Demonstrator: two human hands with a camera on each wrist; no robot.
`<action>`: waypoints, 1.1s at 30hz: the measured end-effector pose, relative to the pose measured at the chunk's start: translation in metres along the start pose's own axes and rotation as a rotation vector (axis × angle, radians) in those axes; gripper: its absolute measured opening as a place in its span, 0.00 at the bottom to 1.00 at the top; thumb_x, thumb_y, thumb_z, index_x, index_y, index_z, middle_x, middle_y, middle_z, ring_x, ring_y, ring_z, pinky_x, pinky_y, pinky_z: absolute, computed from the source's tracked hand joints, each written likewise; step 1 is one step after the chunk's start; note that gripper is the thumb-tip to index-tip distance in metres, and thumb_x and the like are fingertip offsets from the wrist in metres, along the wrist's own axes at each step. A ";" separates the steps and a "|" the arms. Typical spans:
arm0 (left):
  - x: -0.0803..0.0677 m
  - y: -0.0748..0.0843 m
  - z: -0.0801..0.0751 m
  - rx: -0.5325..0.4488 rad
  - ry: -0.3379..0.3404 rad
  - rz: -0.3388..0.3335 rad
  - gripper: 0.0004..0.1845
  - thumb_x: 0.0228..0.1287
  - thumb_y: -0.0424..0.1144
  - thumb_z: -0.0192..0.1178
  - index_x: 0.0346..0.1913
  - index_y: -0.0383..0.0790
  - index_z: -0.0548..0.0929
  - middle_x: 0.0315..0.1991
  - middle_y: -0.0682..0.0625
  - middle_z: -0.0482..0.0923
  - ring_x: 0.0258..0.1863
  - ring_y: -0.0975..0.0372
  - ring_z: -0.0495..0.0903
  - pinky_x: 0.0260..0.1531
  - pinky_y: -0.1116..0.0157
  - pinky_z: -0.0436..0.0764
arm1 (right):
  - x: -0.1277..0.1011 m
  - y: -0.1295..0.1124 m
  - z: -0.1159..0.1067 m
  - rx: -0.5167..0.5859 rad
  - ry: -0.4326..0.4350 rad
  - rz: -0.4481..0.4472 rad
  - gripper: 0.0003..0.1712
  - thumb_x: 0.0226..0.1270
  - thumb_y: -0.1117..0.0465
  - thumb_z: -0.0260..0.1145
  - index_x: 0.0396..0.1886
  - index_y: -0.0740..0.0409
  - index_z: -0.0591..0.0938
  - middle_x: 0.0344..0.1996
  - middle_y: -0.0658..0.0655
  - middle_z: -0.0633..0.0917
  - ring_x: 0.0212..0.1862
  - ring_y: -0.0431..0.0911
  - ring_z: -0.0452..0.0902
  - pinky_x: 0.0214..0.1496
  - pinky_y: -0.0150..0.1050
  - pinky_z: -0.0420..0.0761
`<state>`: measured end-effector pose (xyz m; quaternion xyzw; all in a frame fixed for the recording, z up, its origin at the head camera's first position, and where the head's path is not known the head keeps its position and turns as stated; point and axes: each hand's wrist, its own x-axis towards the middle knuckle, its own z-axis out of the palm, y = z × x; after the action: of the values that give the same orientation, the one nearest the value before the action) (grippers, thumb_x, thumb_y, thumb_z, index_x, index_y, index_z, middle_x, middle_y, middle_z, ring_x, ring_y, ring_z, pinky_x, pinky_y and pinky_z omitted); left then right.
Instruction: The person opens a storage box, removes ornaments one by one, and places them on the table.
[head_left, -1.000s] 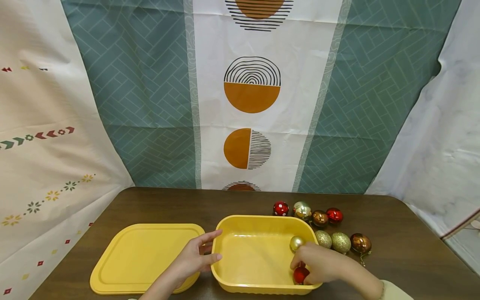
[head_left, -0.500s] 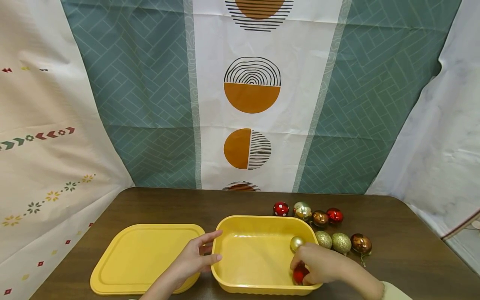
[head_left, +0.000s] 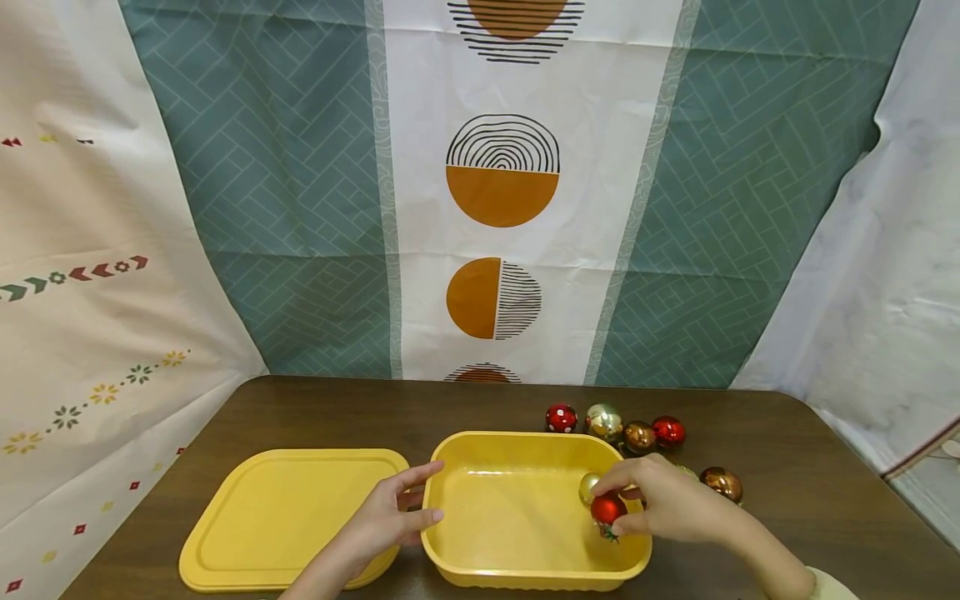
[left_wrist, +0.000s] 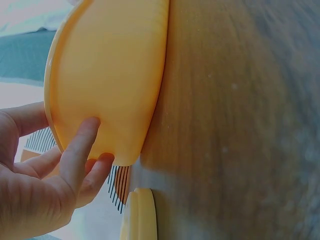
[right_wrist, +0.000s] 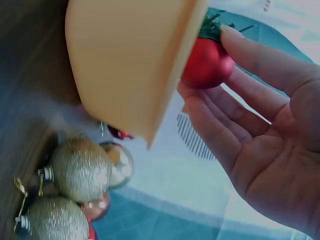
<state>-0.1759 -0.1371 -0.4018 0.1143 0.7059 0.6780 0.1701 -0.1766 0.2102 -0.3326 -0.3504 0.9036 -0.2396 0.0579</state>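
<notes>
A yellow rectangular container stands on the table. My left hand rests against its left end; in the left wrist view its fingers touch the outer wall without curling round it. My right hand pinches a red bauble with a green leafy top between thumb and fingers, raised at rim height at the container's right side. The right wrist view shows the same red bauble beside the rim. Inside the container, a gold bauble lies near the right wall, partly covered by the fingers.
A yellow lid lies flat left of the container. Behind it sit a red dotted bauble, a pale gold one, a brown one and a red one. Glittery gold baubles and another brown bauble lie to the right.
My right hand has lifted the red bauble from the container's floor, up and slightly right, and its green top now shows. The left hand has stayed in place.
</notes>
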 end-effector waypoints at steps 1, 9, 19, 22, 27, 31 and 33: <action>0.000 0.000 0.000 0.001 0.000 -0.001 0.35 0.58 0.28 0.60 0.66 0.29 0.58 0.57 0.28 0.63 0.47 0.50 0.76 0.32 0.52 0.82 | -0.002 0.002 -0.003 0.006 0.023 -0.013 0.18 0.46 0.58 0.73 0.40 0.55 0.84 0.41 0.49 0.83 0.44 0.42 0.76 0.41 0.35 0.81; 0.000 0.001 0.000 0.005 0.003 -0.004 0.35 0.58 0.28 0.60 0.67 0.29 0.58 0.57 0.28 0.63 0.47 0.50 0.76 0.32 0.52 0.82 | -0.021 0.019 -0.022 0.093 0.180 0.000 0.23 0.50 0.53 0.71 0.43 0.62 0.82 0.41 0.55 0.83 0.43 0.36 0.76 0.39 0.35 0.82; -0.001 0.002 0.000 -0.008 -0.005 -0.001 0.35 0.58 0.29 0.60 0.66 0.29 0.58 0.58 0.28 0.62 0.48 0.49 0.76 0.33 0.53 0.82 | -0.048 0.051 -0.035 0.125 0.339 0.084 0.22 0.51 0.62 0.71 0.45 0.67 0.80 0.40 0.62 0.83 0.41 0.30 0.77 0.36 0.28 0.81; 0.000 0.002 0.000 -0.007 -0.008 0.000 0.35 0.58 0.29 0.60 0.66 0.29 0.57 0.58 0.28 0.62 0.48 0.49 0.76 0.33 0.53 0.82 | -0.058 0.063 -0.037 0.139 0.367 0.161 0.23 0.51 0.61 0.71 0.47 0.68 0.79 0.40 0.52 0.84 0.39 0.30 0.78 0.34 0.28 0.81; 0.000 0.002 -0.001 -0.012 -0.012 -0.007 0.35 0.58 0.29 0.60 0.67 0.29 0.57 0.58 0.28 0.61 0.49 0.48 0.75 0.33 0.53 0.82 | -0.074 0.085 -0.041 0.125 0.426 0.231 0.24 0.50 0.63 0.71 0.47 0.70 0.79 0.39 0.33 0.80 0.38 0.29 0.78 0.32 0.27 0.80; 0.000 0.001 -0.001 -0.013 -0.014 -0.003 0.35 0.58 0.29 0.59 0.67 0.29 0.57 0.58 0.28 0.61 0.48 0.48 0.76 0.33 0.52 0.82 | -0.085 0.103 -0.042 0.085 0.475 0.267 0.22 0.50 0.64 0.71 0.46 0.68 0.80 0.38 0.29 0.79 0.37 0.26 0.77 0.32 0.23 0.78; 0.000 0.000 -0.001 -0.012 -0.015 0.001 0.35 0.58 0.28 0.59 0.67 0.29 0.57 0.58 0.27 0.61 0.48 0.48 0.76 0.33 0.52 0.82 | -0.090 0.112 -0.043 0.080 0.495 0.289 0.21 0.51 0.64 0.71 0.46 0.69 0.80 0.37 0.29 0.79 0.36 0.26 0.77 0.31 0.21 0.77</action>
<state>-0.1761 -0.1378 -0.4015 0.1185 0.7005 0.6814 0.1759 -0.1888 0.3582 -0.3536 -0.1466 0.9206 -0.3424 -0.1169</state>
